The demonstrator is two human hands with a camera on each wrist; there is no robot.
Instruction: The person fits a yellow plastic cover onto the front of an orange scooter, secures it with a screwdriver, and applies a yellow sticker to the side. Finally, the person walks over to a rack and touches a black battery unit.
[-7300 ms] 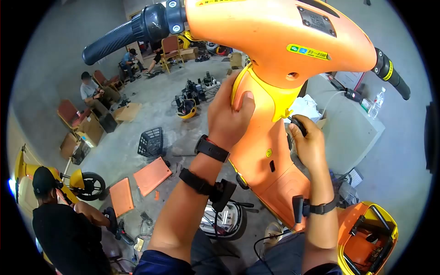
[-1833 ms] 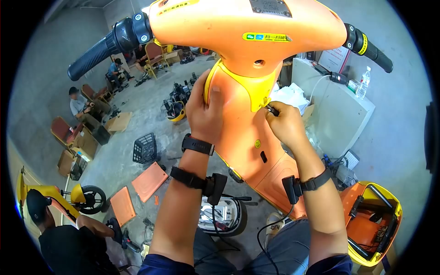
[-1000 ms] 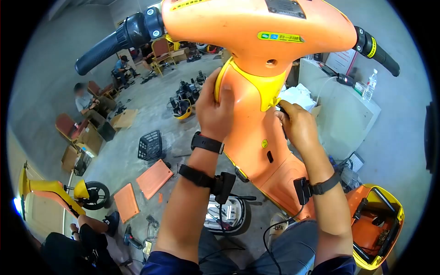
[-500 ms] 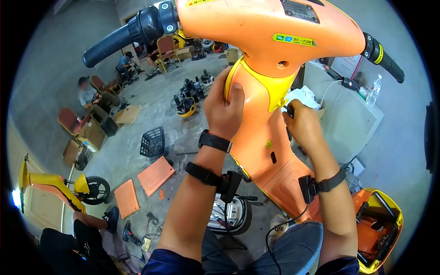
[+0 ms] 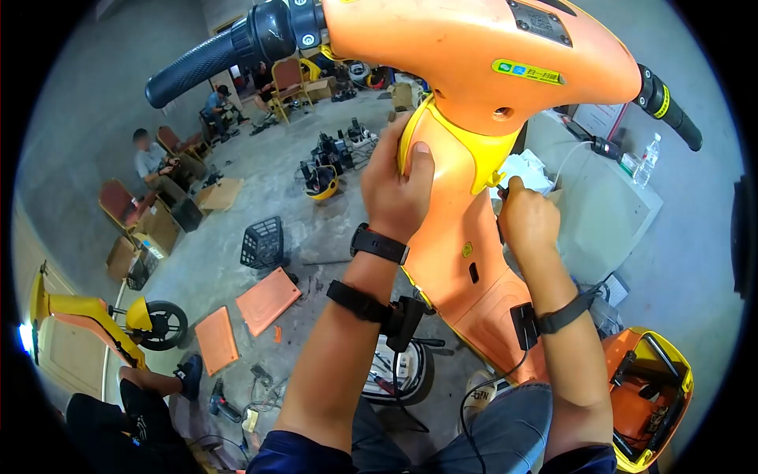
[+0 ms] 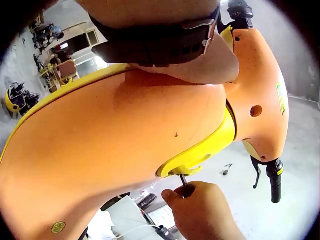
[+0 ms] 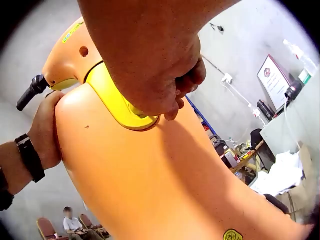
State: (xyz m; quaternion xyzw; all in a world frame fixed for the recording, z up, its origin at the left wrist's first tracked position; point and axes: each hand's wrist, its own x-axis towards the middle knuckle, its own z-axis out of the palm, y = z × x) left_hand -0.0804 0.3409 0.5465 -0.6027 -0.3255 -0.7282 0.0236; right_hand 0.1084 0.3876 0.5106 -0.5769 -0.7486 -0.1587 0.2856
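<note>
1. An orange scooter [image 5: 450,229] fills the space directly before you, over the grey concrete floor [image 5: 308,225].
2. Your left hand [image 5: 397,182] grips the side of its column, thumb laid on the front; the other fingers wrap behind, their tips hidden.
3. Your right hand [image 5: 527,217] has its fingers curled narrowly round a slim dark tool [image 6: 183,180], whose shaft meets the lower end of the yellow panel [image 5: 478,150], just beside the hook.
4. On the floor to your left lie two flat orange panels [image 5: 268,301], with a black crate [image 5: 262,242] beyond them and a drill [image 5: 225,401] nearer you.
5. Toward the floor's far left edge, red chairs [image 5: 122,205] and cardboard boxes stand near the wall; a seated person [image 5: 151,164] is beside them.
6. To your right stands a pale grey cabinet [image 5: 608,221]; a clear bottle [image 5: 647,160] stands near its right edge, and white papers [image 5: 525,170] bunch beside its left edge.
7. An open orange-and-yellow bin [image 5: 685,375] sits near your right elbow.
</note>
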